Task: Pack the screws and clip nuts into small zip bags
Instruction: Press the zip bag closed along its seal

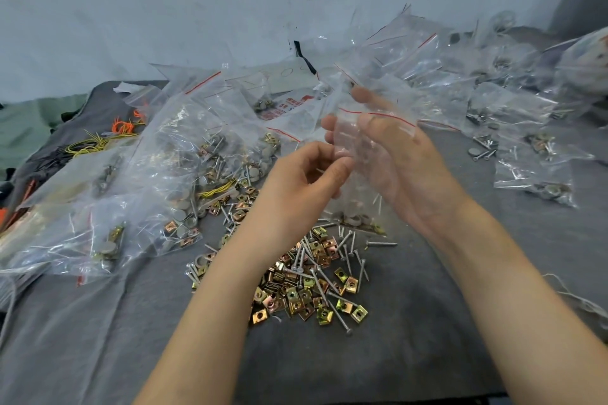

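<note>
Your two hands hold one small clear plastic zip bag [348,141] with a red seal line. Your left hand [296,181] pinches its lower edge, and your right hand [401,168] grips its upper part, thumb in front. Below lies one loose heap of square brass-coloured clip nuts [296,293] and slim grey steel screws [381,243], too many to count, on creased grey cloth [427,322] before a scuffed pale wall [164,10]. Piles of crinkled clear bags [164,148] flank it.

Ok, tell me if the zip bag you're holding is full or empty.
Not full: the zip bag is clear in its upper part, the right hand showing through. Whether the screws by its bottom lie inside, cannot tell.
</note>
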Demonstrator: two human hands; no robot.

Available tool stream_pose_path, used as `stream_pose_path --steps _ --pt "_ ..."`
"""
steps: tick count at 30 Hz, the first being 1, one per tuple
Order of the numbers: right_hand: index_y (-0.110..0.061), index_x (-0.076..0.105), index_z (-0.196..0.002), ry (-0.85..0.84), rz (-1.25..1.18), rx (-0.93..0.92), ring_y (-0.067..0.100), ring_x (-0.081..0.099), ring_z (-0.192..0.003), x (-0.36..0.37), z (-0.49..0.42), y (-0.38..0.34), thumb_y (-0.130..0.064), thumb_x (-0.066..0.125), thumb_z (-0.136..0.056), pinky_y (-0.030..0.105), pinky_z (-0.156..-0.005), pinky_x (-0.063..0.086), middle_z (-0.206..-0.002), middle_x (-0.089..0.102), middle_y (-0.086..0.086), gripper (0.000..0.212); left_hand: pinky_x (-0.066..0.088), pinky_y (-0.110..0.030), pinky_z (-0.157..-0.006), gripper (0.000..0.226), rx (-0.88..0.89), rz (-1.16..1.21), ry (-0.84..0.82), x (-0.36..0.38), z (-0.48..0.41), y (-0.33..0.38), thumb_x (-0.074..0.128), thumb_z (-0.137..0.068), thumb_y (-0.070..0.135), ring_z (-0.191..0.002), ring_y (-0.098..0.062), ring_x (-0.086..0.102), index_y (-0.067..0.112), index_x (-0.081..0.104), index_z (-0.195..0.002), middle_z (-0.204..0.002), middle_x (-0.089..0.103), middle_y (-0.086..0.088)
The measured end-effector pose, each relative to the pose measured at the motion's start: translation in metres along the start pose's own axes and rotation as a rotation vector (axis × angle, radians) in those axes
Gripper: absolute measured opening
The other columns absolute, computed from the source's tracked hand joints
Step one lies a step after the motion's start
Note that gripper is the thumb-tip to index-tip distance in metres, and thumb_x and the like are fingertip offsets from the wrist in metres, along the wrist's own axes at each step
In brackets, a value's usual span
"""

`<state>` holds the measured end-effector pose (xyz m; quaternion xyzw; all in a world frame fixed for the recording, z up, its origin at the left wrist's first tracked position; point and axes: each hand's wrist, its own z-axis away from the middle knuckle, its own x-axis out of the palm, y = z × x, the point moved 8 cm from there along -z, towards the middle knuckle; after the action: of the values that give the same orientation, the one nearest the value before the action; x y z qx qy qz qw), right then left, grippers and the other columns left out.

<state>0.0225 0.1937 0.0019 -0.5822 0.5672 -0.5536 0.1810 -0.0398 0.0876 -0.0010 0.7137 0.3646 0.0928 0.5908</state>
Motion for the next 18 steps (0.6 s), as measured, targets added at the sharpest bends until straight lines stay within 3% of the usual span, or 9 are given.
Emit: stream_pose_path --steps 4,8,10,13,16,18 --pt "-0.022 0.069 -0.104 0.132 0.159 0.012 0.022 0.073 -0.094 -0.019 0.001 0.004 -0.034 0.070 -0.089 0.035 -0.080 0.056 -0.105 0.076 0.006 0.019 0.045 -0.018 -0.061 0.010 0.003 -0.016 0.060 -0.011 0.000 0.001 0.065 -0.094 0.028 -0.062 -0.005 0.059 0.019 0.066 -0.091 -0.068 0.063 0.008" --pt "-0.018 0.071 -0.097 0.211 0.226 -0.024 0.025 0.075 -0.090 -0.031 0.004 0.003 -0.032 0.067 -0.094 0.031 -0.078 0.058 -0.099 0.077 0.007 0.014 0.047 -0.025 -0.062 0.015 0.017 -0.040 0.095 -0.016 0.002 0.003 0.067 -0.092 0.034 -0.063 -0.008 0.057 0.027 0.063 -0.079 -0.069 0.064 0.005" --pt "-0.018 0.073 -0.098 0.203 0.261 -0.053 0.026 0.075 -0.090 -0.028 0.005 0.001 -0.036 0.064 -0.094 0.031 -0.079 0.059 -0.100 0.077 0.008 0.020 0.047 -0.018 -0.066 0.018 0.027 -0.062 0.133 -0.022 0.003 0.005 0.069 -0.091 0.033 -0.070 -0.004 0.059 0.025 0.061 -0.077 -0.075 0.066 0.010" --pt "-0.022 0.075 -0.099 0.193 0.292 -0.079 0.024 0.075 -0.090 -0.024 0.006 -0.002 -0.038 0.058 -0.098 0.027 -0.076 0.058 -0.100 0.077 0.007 0.024 0.048 -0.013 -0.066 0.019 -0.003 -0.023 0.179 -0.029 0.003 0.003 0.072 -0.089 0.030 -0.073 -0.003 0.062 0.018 0.059 -0.081 -0.082 0.072 0.006" --pt "-0.023 0.076 -0.101 0.180 0.292 -0.071 0.022 0.074 -0.088 -0.020 0.007 -0.003 -0.035 0.051 -0.104 0.029 -0.075 0.059 -0.102 0.077 0.007 0.027 0.051 -0.018 -0.070 0.019 -0.032 0.055 0.159 -0.025 0.003 -0.001 0.071 -0.089 0.025 -0.076 -0.008 0.067 0.011 0.058 -0.095 -0.091 0.072 -0.013" --pt "-0.024 0.077 -0.100 0.169 0.293 -0.066 0.020 0.074 -0.085 -0.018 0.008 -0.005 -0.033 0.049 -0.105 0.031 -0.072 0.059 -0.101 0.076 0.005 0.029 0.053 -0.024 -0.074 0.023 -0.052 0.057 0.110 -0.019 0.003 -0.003 0.067 -0.092 0.025 -0.079 -0.010 0.068 0.012 0.060 -0.110 -0.091 0.072 -0.011"
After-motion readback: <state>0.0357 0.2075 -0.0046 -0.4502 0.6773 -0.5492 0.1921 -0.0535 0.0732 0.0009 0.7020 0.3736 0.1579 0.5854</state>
